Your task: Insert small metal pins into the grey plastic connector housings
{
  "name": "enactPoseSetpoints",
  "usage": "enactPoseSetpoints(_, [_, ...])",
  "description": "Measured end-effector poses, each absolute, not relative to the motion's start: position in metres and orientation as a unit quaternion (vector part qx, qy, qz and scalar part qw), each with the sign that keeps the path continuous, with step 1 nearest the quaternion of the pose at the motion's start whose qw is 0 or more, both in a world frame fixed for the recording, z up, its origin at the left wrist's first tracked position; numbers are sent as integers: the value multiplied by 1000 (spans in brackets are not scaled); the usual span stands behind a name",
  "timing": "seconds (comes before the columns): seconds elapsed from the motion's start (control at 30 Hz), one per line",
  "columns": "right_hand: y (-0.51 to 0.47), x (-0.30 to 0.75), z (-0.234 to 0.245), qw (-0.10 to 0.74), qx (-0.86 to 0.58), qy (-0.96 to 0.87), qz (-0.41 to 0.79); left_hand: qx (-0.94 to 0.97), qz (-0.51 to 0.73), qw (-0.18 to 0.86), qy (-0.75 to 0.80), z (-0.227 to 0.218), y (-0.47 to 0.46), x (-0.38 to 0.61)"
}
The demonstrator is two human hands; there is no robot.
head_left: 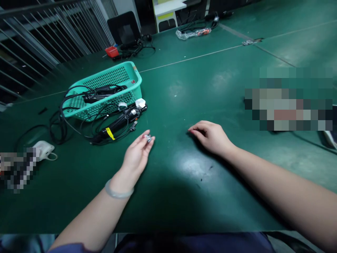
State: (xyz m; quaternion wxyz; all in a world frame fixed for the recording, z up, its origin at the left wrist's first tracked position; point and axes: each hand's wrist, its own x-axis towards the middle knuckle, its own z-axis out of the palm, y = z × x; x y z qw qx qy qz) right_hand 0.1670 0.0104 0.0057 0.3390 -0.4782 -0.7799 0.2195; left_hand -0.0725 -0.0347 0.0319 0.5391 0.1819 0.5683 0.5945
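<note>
My left hand (137,151) reaches over the green table (184,105), palm up, and pinches a small shiny metal part (148,137) between thumb and fingertips. A pale bangle circles that wrist. My right hand (210,137) rests palm down on the table to the right, fingers loosely curled, with nothing visible in it. Just beyond my left hand lies a bundle of black cables with a black adapter, a white plug (140,103) and a yellow tag (110,134).
A teal plastic basket (131,75) holding black cables stands tilted at the back left. A white face mask (43,149) lies at the left. Farther back are a small red box (112,51), more cables and a clear bag (193,33). A metal railing runs along the left.
</note>
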Motion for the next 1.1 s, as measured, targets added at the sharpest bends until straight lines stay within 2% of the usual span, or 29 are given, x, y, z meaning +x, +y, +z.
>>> enactPoseSetpoints(0.13, [11, 169, 4, 332, -486, -779, 217, 311, 522, 423, 672, 34, -56, -113])
enactPoseSetpoints(0.23, [11, 169, 3, 325, -482, -784, 217, 491, 367, 273, 742, 32, -67, -128])
enactPoseSetpoints(0.33, [11, 169, 2, 320, -477, -789, 217, 617, 263, 136, 729, 30, -73, -129])
enactPoseSetpoints(0.4, [11, 169, 2, 319, -476, -790, 218, 660, 230, 104, 707, 29, -74, -126])
enactPoseSetpoints(0.53, [11, 170, 3, 320, -473, -791, 219, 678, 200, 95, 701, 32, -72, -125])
enactPoseSetpoints(0.73, [10, 169, 3, 314, -470, -794, 224, 654, 242, 128, 705, 35, -69, -135])
enactPoseSetpoints(0.9, [9, 167, 3, 308, -464, -799, 228, 638, 273, 188, 696, 24, -59, -124])
enactPoseSetpoints(1.03, [8, 165, 3, 302, -462, -802, 228, 689, 289, 234, 623, 16, -34, -73])
enactPoseSetpoints(1.1, [7, 165, 2, 299, -466, -803, 221, 687, 325, 294, 579, 13, -19, -39])
